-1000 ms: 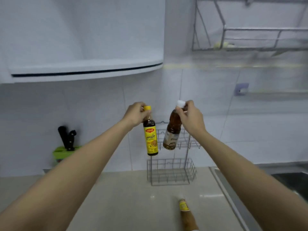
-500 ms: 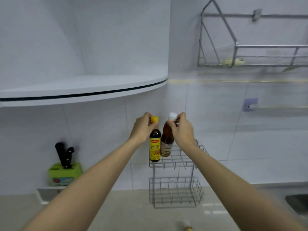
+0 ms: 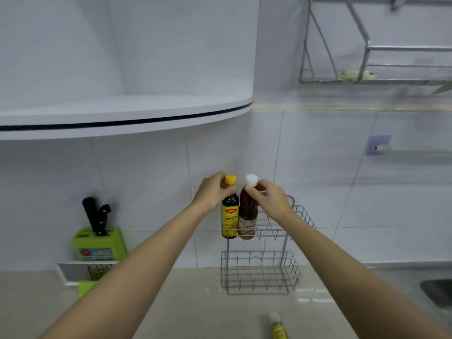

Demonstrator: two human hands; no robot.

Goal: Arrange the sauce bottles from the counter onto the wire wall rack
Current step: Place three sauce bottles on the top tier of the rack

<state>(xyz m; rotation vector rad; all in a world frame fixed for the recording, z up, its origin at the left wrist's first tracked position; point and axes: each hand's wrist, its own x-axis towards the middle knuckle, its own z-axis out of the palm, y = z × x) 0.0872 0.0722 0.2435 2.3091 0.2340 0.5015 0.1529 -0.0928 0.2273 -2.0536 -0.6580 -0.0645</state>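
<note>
A two-tier wire wall rack point(image 3: 281, 231) hangs on the tiled wall above the counter. At the left end of its upper basket stand two bottles side by side. The dark yellow-capped sauce bottle point(image 3: 230, 216) has a yellow label, and my left hand point(image 3: 213, 190) grips its neck. The brown white-capped bottle point(image 3: 248, 216) stands to its right, with my right hand point(image 3: 270, 198) holding its neck. The lower basket point(image 3: 260, 272) holds nothing. A third bottle point(image 3: 278, 326) with a yellow label lies on the counter at the bottom edge, partly cut off.
A green knife block point(image 3: 99, 243) with black-handled knives sits at the left on a small white stand with a grater. A white curved shelf point(image 3: 127, 118) overhangs at the upper left. A metal dish rack point(image 3: 376, 59) hangs at the upper right. A sink point(image 3: 437, 289) lies at the right edge.
Both hands moved forward and down with the bottles, from in front of the rack into its upper basket. The two bottles now stand upright, close together. The view tilted upward.
</note>
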